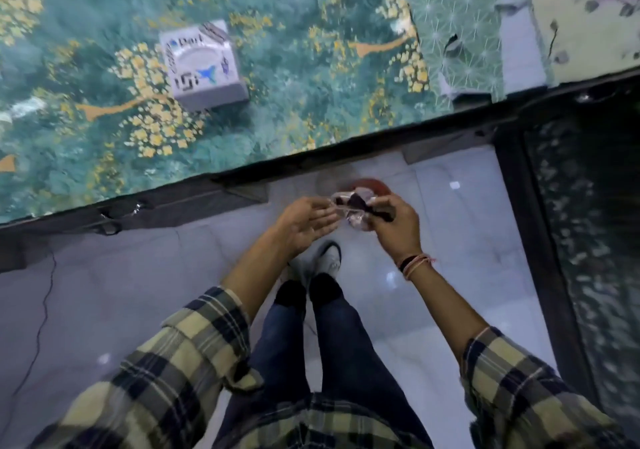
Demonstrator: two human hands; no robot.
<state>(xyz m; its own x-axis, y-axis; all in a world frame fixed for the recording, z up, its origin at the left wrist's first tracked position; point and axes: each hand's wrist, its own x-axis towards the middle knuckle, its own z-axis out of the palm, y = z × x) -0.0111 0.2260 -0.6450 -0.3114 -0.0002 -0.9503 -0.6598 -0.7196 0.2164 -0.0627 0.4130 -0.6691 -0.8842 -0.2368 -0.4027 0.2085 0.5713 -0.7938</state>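
Note:
I stand on a pale tiled floor beside a bed and look down at both hands. My right hand (pixel 394 220) pinches a small clear plastic packet (pixel 353 206) with dark pieces inside, held in mid-air above the floor. My left hand (pixel 304 223) is beside it, palm up, its straight fingers touching the packet's left edge. The frame is blurred, so the packet's contents are unclear.
A bed with a green and yellow floral cover (pixel 138 129) fills the upper left; a grey printed box (pixel 204 64) lies on it. A dark bed frame edge (pixel 242 178) runs diagonally. Dark patterned furniture (pixel 588 223) stands at the right. A thin cable (pixel 41 327) trails at the left.

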